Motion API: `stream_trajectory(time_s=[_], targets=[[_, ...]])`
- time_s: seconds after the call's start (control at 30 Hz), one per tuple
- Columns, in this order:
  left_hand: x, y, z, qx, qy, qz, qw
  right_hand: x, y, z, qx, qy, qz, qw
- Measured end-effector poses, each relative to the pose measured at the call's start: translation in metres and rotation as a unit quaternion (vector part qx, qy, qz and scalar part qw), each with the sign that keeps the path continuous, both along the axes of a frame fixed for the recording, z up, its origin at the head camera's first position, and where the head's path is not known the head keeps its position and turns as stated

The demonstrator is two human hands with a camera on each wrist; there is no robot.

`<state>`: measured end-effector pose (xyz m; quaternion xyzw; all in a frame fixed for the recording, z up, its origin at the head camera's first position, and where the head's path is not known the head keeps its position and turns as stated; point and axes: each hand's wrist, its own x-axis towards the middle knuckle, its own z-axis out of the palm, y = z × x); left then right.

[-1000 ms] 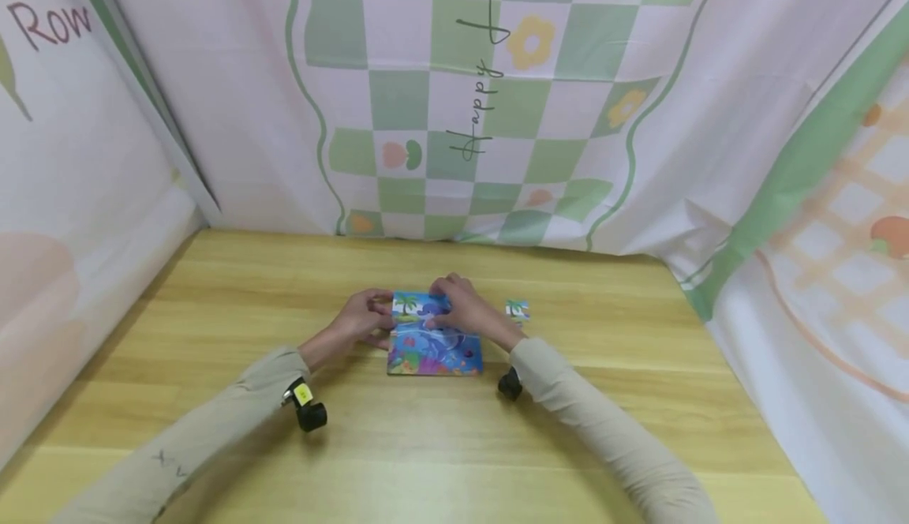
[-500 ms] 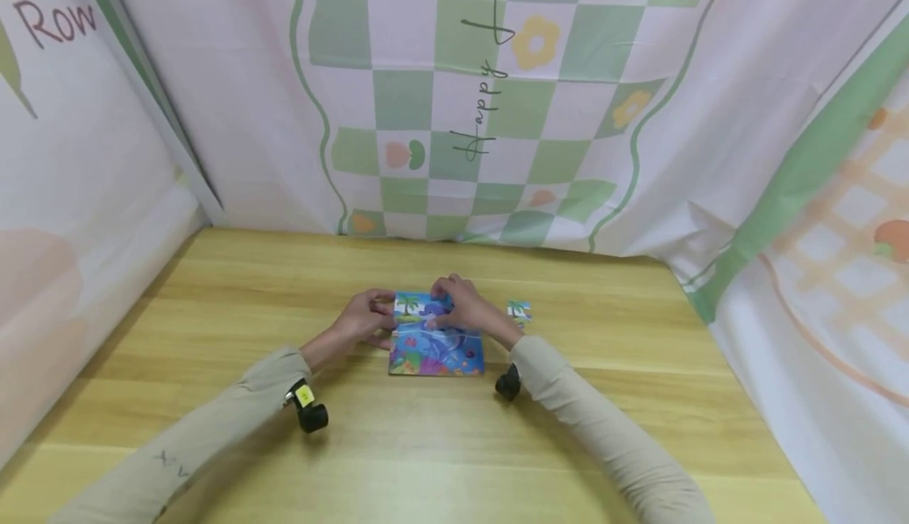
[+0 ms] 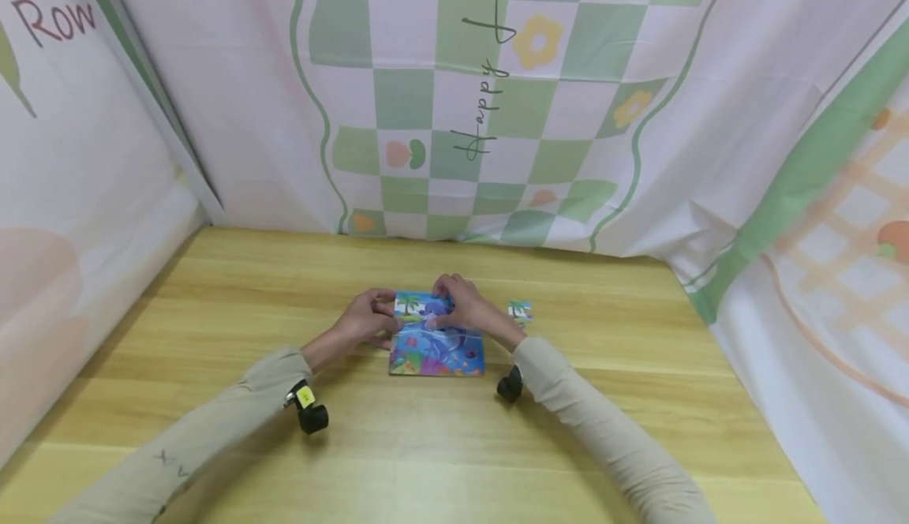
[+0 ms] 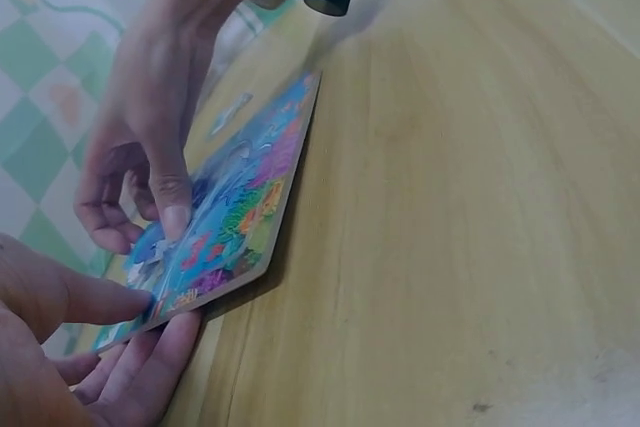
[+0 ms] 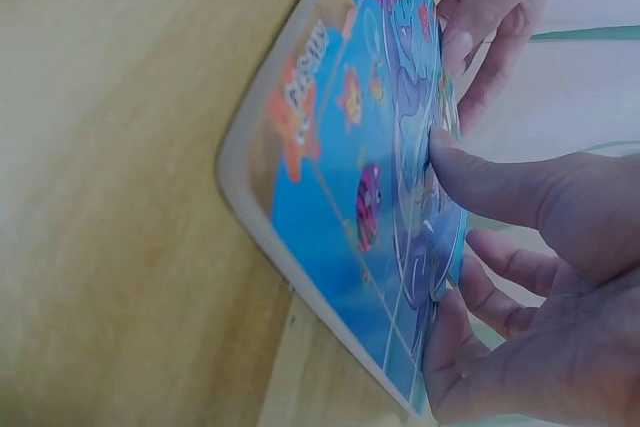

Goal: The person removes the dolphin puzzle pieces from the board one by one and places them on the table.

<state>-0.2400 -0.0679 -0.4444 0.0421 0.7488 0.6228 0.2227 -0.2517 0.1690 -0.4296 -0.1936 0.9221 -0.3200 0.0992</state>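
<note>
A colourful sea-themed jigsaw puzzle board (image 3: 435,346) lies flat on the wooden table (image 3: 213,303). My left hand (image 3: 364,317) holds its left edge, thumb on top (image 4: 100,302) and fingers (image 4: 150,372) tucked beside and under the edge. My right hand (image 3: 463,309) is at the far edge, its thumb (image 5: 500,185) pressing a puzzle piece in the top row while the curled fingers (image 5: 470,297) wrap behind that edge. The board (image 4: 240,202) (image 5: 330,137) fills both wrist views. The piece under the right hand is mostly hidden.
One loose puzzle piece (image 3: 519,310) with a palm tree lies on the table just right of my right hand, also visible as a loose piece (image 4: 230,114) in the left wrist view. Patterned cloth walls (image 3: 454,114) close in the table at the back and both sides.
</note>
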Motion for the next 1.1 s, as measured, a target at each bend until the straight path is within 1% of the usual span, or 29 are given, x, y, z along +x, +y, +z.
stream_trajectory(time_s=[0.2,0.43,0.6,0.77,0.87,0.97,1.03,1.1], targets=[[0.002,0.003,-0.001,-0.002,0.013,0.006,0.9999,0.003,0.001,0.001,-0.009,0.004,-0.003,1.0],[0.002,0.005,-0.006,-0.004,0.024,0.015,0.9996,0.002,0.005,0.004,-0.025,0.014,0.01,1.0],[0.005,0.004,-0.006,-0.001,0.03,0.019,0.9994,0.0,0.01,0.004,-0.061,0.015,0.031,0.998],[0.006,0.004,-0.006,-0.006,0.027,0.023,0.9993,-0.001,0.015,0.003,-0.092,0.004,0.026,0.995],[0.003,0.005,-0.002,-0.003,0.013,0.02,0.9997,-0.003,0.019,0.005,-0.112,0.005,0.021,0.993],[-0.001,0.002,0.003,0.01,-0.024,0.016,0.9995,-0.004,0.022,0.004,-0.15,-0.017,0.015,0.988],[-0.004,-0.002,0.006,0.02,-0.051,0.008,0.9984,-0.004,0.024,0.003,-0.185,-0.046,0.002,0.982],[-0.006,-0.005,0.007,0.03,-0.072,0.0,0.9969,-0.003,0.026,0.002,-0.227,-0.084,-0.022,0.97]])
